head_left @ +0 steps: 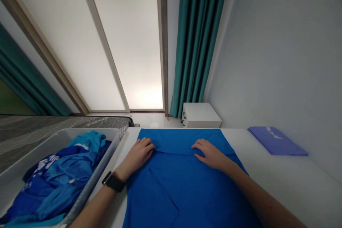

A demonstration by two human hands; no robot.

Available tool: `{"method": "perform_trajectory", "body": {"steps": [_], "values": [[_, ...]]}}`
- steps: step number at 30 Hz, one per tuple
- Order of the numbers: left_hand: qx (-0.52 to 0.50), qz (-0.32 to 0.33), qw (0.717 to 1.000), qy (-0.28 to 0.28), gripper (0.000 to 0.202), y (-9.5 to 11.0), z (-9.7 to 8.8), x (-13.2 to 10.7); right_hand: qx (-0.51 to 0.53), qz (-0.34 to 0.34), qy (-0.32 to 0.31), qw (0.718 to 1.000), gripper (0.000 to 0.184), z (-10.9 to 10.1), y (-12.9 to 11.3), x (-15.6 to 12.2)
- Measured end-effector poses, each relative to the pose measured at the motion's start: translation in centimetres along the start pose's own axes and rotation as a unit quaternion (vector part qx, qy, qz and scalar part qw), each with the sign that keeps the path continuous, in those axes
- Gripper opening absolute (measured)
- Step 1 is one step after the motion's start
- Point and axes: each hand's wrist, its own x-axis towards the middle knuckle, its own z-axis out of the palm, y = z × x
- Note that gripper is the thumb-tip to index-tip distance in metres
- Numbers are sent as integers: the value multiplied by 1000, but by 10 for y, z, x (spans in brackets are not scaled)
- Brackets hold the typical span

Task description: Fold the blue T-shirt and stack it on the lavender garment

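A blue garment (181, 181) lies spread on the white table (280, 185) in front of me. Its far edge is folded toward me into a flat band. My left hand (139, 156) rests palm down on the left end of that fold, fingers stretched flat, with a black watch (113, 182) on the wrist. My right hand (210, 153) lies flat on the right end of the fold, fingers extended toward the left. Neither hand grips the cloth.
A grey plastic bin (107, 164) at my left holds several crumpled blue garments (58, 178). A folded purple piece (276, 140) lies at the table's far right by the wall. Beyond the table stand a small white cabinet (201, 115), a teal curtain and a bed.
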Motion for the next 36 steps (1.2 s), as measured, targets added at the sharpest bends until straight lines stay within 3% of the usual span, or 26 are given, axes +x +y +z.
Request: {"method": "perform_trajectory", "body": {"steps": [7, 15, 18, 23, 27, 36], "values": [[-30, 3, 1000, 4, 20, -20, 12, -12, 2, 1, 25, 1000, 12, 4, 7, -12], [-61, -7, 998, -7, 25, -18, -3, -21, 8, 9, 56, 998, 12, 8, 7, -17], [-74, -47, 996, 29, 30, -18, -1, -23, 2, 13, 44, 999, 17, 4, 4, -15], [-95, -171, 969, 150, 29, -36, 17, -24, -4, 44, 24, 999, 23, 0, -5, -7], [-151, -230, 944, 182, 30, -48, 27, -24, -26, 48, 7, 998, 41, 7, -21, 18], [-192, -257, 927, 195, 30, -47, 29, -23, -21, -1, -41, 999, 56, 52, -87, 111]]}}
